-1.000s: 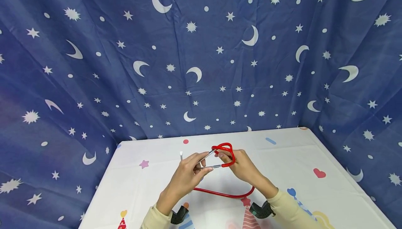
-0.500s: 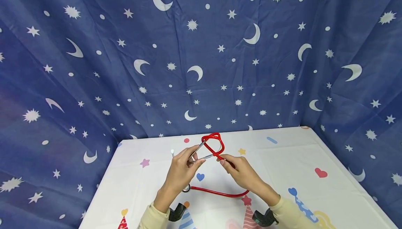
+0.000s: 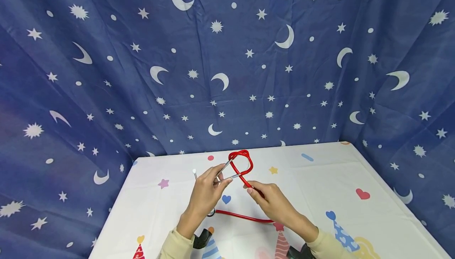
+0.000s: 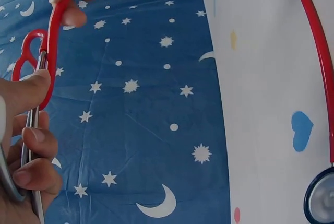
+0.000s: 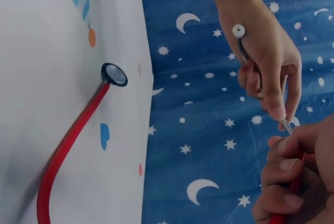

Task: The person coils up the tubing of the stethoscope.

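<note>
A stethoscope with red tubing is held up over the table between both hands. My left hand grips its metal ear tubes, which spread apart at the fingers. A pale eartip pokes out beyond the back of that hand. Past the fingertips, the red tubing bends into a loop and crosses itself. Just below that crossing, my right hand pinches the tubing between thumb and fingers. The rest hangs down to the tabletop, where the black-rimmed chest piece lies, partly hidden by the left wrist in the head view.
A white table cover printed with hearts, stars and party hats lies under the hands. Behind and at both sides hangs a blue curtain with moons and stars. Black wrist mounts sit at the cream sleeves.
My right hand has slid from the loop down onto the tubing below it. The loop has shifted left and slightly up with my left hand. The chest piece has come into view.
</note>
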`<state>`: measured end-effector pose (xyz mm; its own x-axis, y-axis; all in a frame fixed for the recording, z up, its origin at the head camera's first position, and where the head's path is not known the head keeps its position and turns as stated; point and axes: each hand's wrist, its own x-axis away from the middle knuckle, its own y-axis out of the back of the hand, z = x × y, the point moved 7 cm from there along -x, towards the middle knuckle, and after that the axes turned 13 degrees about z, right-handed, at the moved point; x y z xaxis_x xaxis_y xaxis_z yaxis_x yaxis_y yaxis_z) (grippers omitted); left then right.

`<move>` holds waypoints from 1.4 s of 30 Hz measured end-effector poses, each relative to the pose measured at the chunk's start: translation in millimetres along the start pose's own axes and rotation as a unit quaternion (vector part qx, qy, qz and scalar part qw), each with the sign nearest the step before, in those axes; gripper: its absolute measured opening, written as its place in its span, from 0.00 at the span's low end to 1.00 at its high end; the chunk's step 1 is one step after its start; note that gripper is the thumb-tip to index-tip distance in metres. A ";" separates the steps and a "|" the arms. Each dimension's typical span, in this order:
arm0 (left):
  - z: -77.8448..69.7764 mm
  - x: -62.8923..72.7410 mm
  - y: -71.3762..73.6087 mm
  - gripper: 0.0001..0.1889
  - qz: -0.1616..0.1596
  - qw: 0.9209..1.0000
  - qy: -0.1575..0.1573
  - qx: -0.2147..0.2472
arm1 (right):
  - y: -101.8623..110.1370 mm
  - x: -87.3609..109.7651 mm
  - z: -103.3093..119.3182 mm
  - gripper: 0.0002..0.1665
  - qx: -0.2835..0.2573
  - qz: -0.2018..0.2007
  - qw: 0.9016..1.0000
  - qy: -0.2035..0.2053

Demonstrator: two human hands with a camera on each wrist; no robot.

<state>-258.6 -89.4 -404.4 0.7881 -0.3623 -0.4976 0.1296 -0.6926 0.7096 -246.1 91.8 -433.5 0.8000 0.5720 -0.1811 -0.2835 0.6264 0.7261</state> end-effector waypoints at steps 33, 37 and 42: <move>35.1 -0.3 26.0 0.22 -0.084 0.990 0.086 -0.077 | 28.3 24.2 12.2 0.13 0.022 0.004 1.000 0.014; 31.8 1.3 27.2 0.23 -0.078 0.989 0.085 -0.092 | 42.6 25.9 17.9 0.10 0.046 -0.034 0.997 0.042; 17.3 3.6 25.6 0.26 -0.062 0.987 0.062 -0.135 | 59.6 28.2 36.3 0.09 0.075 -0.075 0.987 0.118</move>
<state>-262.8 -119.2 -396.7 0.8216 -0.1954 -0.5356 0.3713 -0.5295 0.7627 -221.3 126.0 -371.2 0.6766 0.5974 -0.4304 -0.0757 0.6379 0.7664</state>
